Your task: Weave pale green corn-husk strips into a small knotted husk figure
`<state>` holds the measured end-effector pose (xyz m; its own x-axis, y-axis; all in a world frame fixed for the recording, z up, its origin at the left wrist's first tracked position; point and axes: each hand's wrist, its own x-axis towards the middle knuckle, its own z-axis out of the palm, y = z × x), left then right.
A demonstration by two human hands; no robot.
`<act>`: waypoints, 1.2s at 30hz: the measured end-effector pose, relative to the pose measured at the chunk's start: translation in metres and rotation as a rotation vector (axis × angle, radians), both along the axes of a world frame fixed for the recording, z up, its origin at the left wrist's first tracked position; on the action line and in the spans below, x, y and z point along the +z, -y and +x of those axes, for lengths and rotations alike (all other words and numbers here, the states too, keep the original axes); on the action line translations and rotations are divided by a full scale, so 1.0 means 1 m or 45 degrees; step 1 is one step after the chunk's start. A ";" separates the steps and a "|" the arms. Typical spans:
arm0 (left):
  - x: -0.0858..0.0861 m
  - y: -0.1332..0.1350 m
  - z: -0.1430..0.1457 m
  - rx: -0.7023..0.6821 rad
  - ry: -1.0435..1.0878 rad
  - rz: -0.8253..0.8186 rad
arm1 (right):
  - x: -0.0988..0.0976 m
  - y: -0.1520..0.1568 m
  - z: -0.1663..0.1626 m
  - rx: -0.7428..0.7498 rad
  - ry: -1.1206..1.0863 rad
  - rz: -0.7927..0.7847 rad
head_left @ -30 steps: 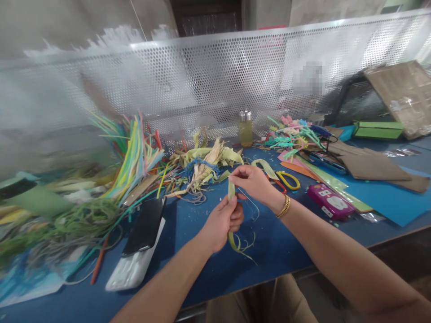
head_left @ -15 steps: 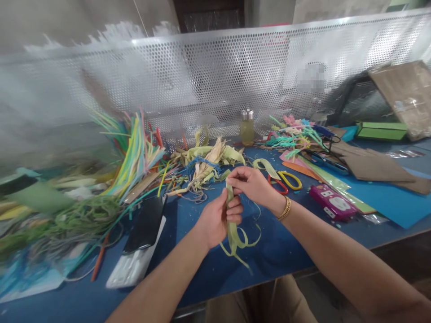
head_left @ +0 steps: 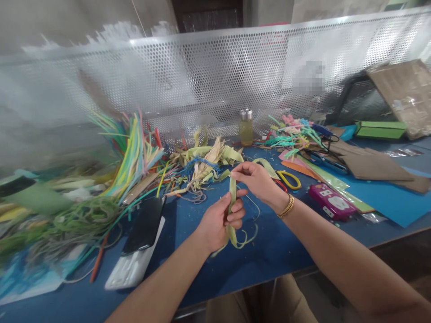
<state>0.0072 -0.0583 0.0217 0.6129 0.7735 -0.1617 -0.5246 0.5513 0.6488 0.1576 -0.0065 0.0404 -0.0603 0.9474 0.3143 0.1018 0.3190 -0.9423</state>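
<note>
A pale green husk strip (head_left: 231,193) stretches upright between both hands above the blue table (head_left: 208,269). My left hand (head_left: 218,222) is closed around its lower part, and frayed curled ends hang out below the fist. Just above it, my right hand (head_left: 257,179), with a gold bracelet on the wrist, pinches the strip's top end.
A heap of dried husks (head_left: 205,159) lies behind the hands, with coloured strips (head_left: 134,152) fanned out at the left. A black phone (head_left: 145,224) on a white pad sits left. Yellow-handled scissors (head_left: 288,178), a pink case (head_left: 332,202) and a small jar (head_left: 246,127) are nearby.
My right hand has lifted the strip's top end slightly, pulling it straighter. The loose curled ends below my left hand have drawn up and shifted.
</note>
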 end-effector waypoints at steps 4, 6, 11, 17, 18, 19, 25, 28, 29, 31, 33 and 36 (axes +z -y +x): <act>-0.001 0.001 0.001 -0.004 -0.094 0.045 | 0.000 0.000 0.001 -0.042 0.019 0.010; -0.003 0.003 0.002 -0.016 -0.168 0.093 | -0.001 -0.001 0.001 -0.059 0.032 0.018; -0.005 0.004 0.003 -0.101 -0.225 0.101 | -0.005 -0.006 0.004 -0.096 0.070 0.018; -0.002 0.005 0.003 -0.067 -0.090 -0.033 | -0.003 -0.010 0.009 -0.150 0.087 0.059; -0.002 0.005 0.003 -0.049 -0.068 -0.050 | -0.002 -0.010 0.009 -0.151 0.080 0.056; -0.003 0.005 0.003 -0.042 -0.053 -0.067 | -0.001 -0.009 0.010 -0.150 0.073 0.051; -0.008 0.003 0.001 -0.036 -0.043 -0.121 | 0.000 -0.009 0.012 -0.167 0.073 0.069; -0.008 0.003 0.002 -0.065 -0.047 -0.071 | 0.001 -0.009 0.013 -0.185 0.071 0.070; -0.008 0.004 0.002 -0.069 -0.065 -0.040 | 0.001 -0.009 0.013 -0.187 0.066 0.071; -0.007 0.006 0.003 -0.060 -0.133 0.034 | 0.002 -0.009 0.014 -0.190 0.062 0.074; -0.007 0.007 0.004 -0.048 -0.230 0.120 | 0.002 -0.009 0.014 -0.197 0.075 0.076; -0.009 0.009 0.005 -0.007 -0.377 0.247 | 0.001 -0.010 0.014 -0.209 0.113 0.085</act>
<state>0.0127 -0.0670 0.0128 0.5655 0.8042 -0.1831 -0.2955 0.4048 0.8653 0.1717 0.0031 0.0413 0.0629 0.9241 0.3769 0.2392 0.3527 -0.9047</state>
